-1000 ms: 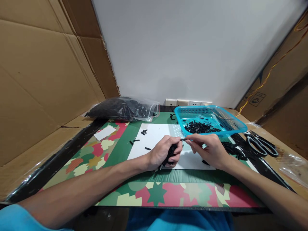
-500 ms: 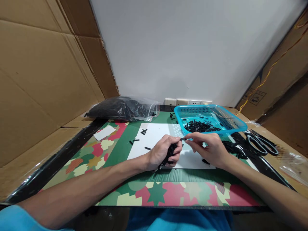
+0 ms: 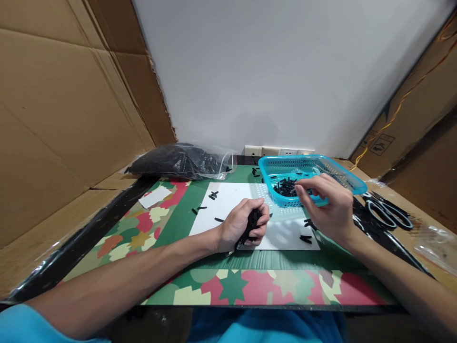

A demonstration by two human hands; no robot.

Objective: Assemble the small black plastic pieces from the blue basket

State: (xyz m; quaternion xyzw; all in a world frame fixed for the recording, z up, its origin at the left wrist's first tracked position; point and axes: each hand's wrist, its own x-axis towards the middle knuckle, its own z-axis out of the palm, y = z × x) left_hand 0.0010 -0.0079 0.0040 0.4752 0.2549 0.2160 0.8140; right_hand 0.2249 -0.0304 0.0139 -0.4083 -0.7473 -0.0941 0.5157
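My left hand (image 3: pixel 244 224) is closed around a bunch of small black strips (image 3: pixel 252 223), held just above a white sheet (image 3: pixel 232 200) in the middle of the table. To its right, my right hand (image 3: pixel 328 202) hovers at the front edge of a blue plastic basket (image 3: pixel 314 199), thumb and forefinger brought together. Whether a piece sits between those fingertips is too small to make out. Behind them, a heap of black pieces (image 3: pixel 284 186) lies in the basket, partly hidden by the right hand.
A clear bag full of dark pieces (image 3: pixel 178 161) lies at the back left. Loose black pieces (image 3: pixel 213 195) dot the white sheet. Scissors (image 3: pixel 387 213) rest on the right, beside crumpled plastic (image 3: pixel 437 245). Cardboard (image 3: pixel 64 105) walls the left side, and sockets (image 3: pixel 270 151) line the back wall.
My right hand has left the left hand's fingertips and moved right and slightly up, to the basket's front edge. The left hand stays put with its bunch; the strip at its thumb is gone.
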